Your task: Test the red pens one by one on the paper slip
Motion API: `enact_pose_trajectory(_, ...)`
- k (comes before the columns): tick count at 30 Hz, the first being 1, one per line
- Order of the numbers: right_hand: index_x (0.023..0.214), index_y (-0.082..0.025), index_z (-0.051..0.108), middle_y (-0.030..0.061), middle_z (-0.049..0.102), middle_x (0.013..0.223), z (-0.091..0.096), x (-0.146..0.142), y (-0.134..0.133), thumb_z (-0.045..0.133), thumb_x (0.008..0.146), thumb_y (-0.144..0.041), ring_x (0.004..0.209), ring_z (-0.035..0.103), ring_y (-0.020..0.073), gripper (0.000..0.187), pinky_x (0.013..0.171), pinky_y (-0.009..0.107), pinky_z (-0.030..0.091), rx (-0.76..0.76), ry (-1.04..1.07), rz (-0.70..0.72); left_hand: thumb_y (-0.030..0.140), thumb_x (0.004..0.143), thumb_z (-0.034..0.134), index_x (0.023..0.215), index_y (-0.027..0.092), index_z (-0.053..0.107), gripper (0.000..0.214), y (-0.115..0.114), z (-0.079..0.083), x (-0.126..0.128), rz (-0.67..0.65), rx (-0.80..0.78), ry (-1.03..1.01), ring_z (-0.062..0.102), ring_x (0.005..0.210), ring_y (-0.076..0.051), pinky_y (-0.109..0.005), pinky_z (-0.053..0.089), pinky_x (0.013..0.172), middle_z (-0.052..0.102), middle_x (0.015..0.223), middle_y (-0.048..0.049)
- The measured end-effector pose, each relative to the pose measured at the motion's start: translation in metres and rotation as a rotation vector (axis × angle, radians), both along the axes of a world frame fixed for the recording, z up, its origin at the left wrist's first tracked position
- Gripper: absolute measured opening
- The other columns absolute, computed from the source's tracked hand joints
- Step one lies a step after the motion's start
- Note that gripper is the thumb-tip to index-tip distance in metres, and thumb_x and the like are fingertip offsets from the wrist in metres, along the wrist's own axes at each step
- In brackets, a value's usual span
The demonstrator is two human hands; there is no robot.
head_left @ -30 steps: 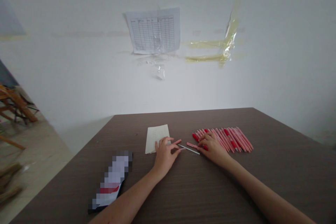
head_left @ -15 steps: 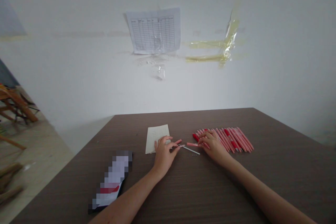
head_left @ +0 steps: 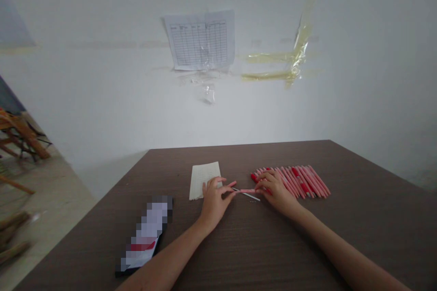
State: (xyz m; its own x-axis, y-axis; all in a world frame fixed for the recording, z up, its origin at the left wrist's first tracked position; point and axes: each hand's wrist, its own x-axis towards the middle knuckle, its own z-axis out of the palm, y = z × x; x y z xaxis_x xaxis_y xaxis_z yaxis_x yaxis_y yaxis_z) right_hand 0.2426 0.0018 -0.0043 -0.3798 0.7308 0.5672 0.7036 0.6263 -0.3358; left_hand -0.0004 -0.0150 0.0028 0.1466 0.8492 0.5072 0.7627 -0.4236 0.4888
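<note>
My left hand (head_left: 214,198) rests on the brown table (head_left: 259,245) with its fingers pinched on a small pink pen part (head_left: 232,184). A thin white pen refill (head_left: 246,194) lies on the table between my two hands. My right hand (head_left: 276,189) has its fingers closed on a pink pen barrel (head_left: 247,190) that points toward the left hand. A row of several pink and red pens (head_left: 300,180) lies just right of that hand.
A folded white paper (head_left: 202,177) lies behind my left hand. A dark object with a blurred face (head_left: 146,235) lies at the left of the table. A printed sheet (head_left: 200,39) and yellowed tape (head_left: 290,57) hang on the wall. Wooden furniture (head_left: 17,138) stands far left.
My right hand has brought the pink barrel a little leftward, toward my left hand. The left hand has barely moved.
</note>
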Motion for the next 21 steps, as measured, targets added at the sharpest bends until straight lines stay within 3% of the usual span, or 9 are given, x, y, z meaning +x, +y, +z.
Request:
enact_pose_trajectory(14,0.086,-0.026,0.071,0.0062,0.061,0.109,0.0014,-0.0072,-0.0074,0.061,0.087,-0.022,0.117,0.044,0.0259,0.01,0.103,0.046,0.035,-0.035,-0.011,0.059,0.035,0.078,0.07,0.082,0.033,0.075,0.006,-0.0013,-0.0014,-0.0006,-0.08,0.0,-0.002,0.052,0.116,-0.025,-0.061,0.019,0.108,0.061,0.116,-0.0028)
enact_pose_trajectory(21,0.082,-0.026,0.072,0.0055,0.064,0.105,0.0009,-0.0082,-0.0051,0.064,0.084,-0.023,0.112,0.049,0.025,0.008,0.101,0.045,0.036,-0.044,0.073,0.049,0.034,0.077,0.072,0.084,0.033,0.074,0.008,-0.0015,0.0001,0.0001,-0.039,-0.044,0.0,0.051,0.117,-0.025,-0.062,0.017,0.109,0.061,0.118,-0.0017)
